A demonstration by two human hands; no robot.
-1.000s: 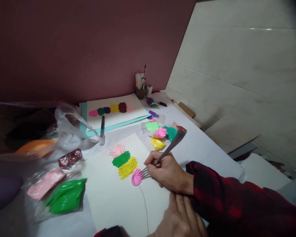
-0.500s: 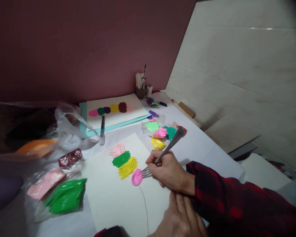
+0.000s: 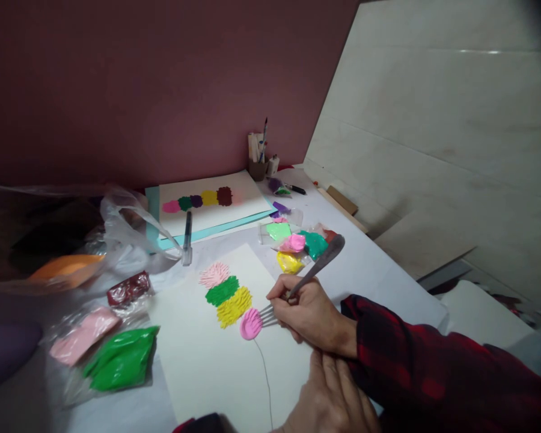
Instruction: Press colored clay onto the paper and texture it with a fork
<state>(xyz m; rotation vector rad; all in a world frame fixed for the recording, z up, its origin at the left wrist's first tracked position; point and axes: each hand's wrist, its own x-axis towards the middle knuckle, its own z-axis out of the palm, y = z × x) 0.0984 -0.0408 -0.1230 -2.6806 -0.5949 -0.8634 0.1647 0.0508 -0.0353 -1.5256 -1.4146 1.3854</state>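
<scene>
My right hand (image 3: pixel 304 313) is closed around a metal fork (image 3: pixel 318 264), its handle slanting up to the right. The tines touch the right edge of a bright pink clay disc (image 3: pixel 251 325), which carries grooves on its upper right part. Above the disc, textured clay patches in yellow (image 3: pixel 234 307), green (image 3: pixel 222 291) and pale pink (image 3: pixel 214 275) run up the white paper (image 3: pixel 211 373). From the disc a thin drawn line curves down the sheet. My left hand (image 3: pixel 329 397) lies flat on the paper's lower right, fingers stretched out, just below my right wrist.
Bagged clay in green (image 3: pixel 121 359), light pink (image 3: pixel 85 335) and dark red (image 3: pixel 128 288) lies at left, beside a plastic bag (image 3: pixel 130 222). Behind are a pen (image 3: pixel 187 237), another sheet with clay patches (image 3: pixel 247 192) and a pen cup (image 3: pixel 258 168). More clay packets (image 3: pixel 291 243) sit beyond my right hand.
The fork's handle end has tipped slightly to the right and down. My left hand and the clay patches look the same.
</scene>
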